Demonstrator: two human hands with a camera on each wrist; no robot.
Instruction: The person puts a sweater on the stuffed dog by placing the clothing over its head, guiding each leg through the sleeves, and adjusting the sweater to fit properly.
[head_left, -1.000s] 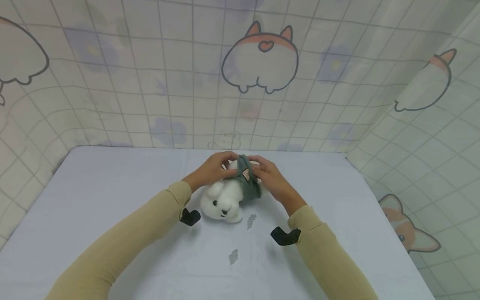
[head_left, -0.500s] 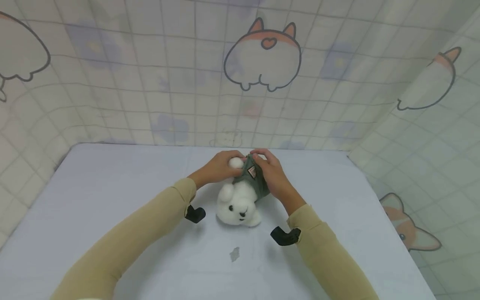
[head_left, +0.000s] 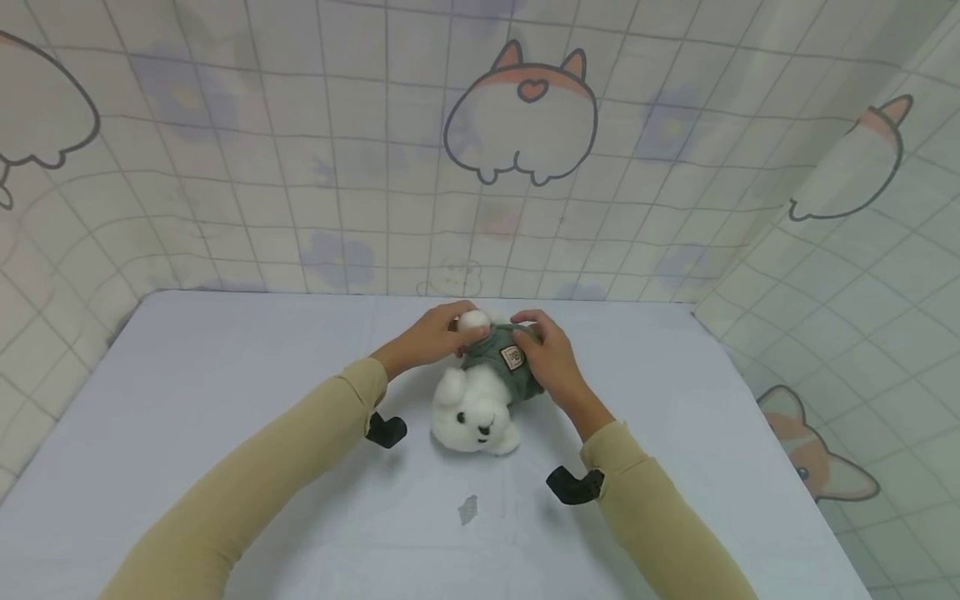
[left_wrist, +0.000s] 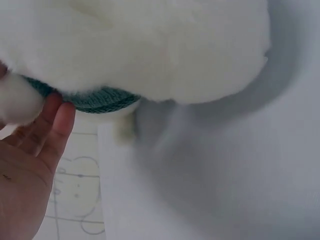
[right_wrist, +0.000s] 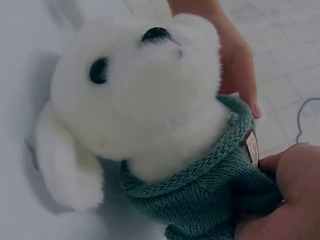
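Note:
A white plush dog [head_left: 472, 417] in a green knitted sweater [head_left: 504, 354] lies on the table, its head toward me. My left hand [head_left: 429, 337] grips it around a rounded white limb [head_left: 474, 321] at the sweater's edge. In the left wrist view, the fingertips [left_wrist: 62, 117] touch the green knit [left_wrist: 105, 99]. On the other side, my right hand [head_left: 553, 357] holds the sweater, thumb on the front beside a small patch [head_left: 513, 357]. The right wrist view shows the knit bunched under that hand [right_wrist: 295, 192]. The toy's far end is partly hidden by the hands.
A white cloth covers the table [head_left: 262, 375], with a grey mark [head_left: 468, 509] in front of the toy. Behind and beside it hangs a gridded curtain [head_left: 375, 167] printed with cartoon corgis. Black wrist mounts [head_left: 574, 485] stick out from both sleeves.
The plush dog has shifted right, its head now covering one grey mark. The sweater front, pulled up into a fold earlier, lies flatter, and the patch is more visible. My hands are farther apart.

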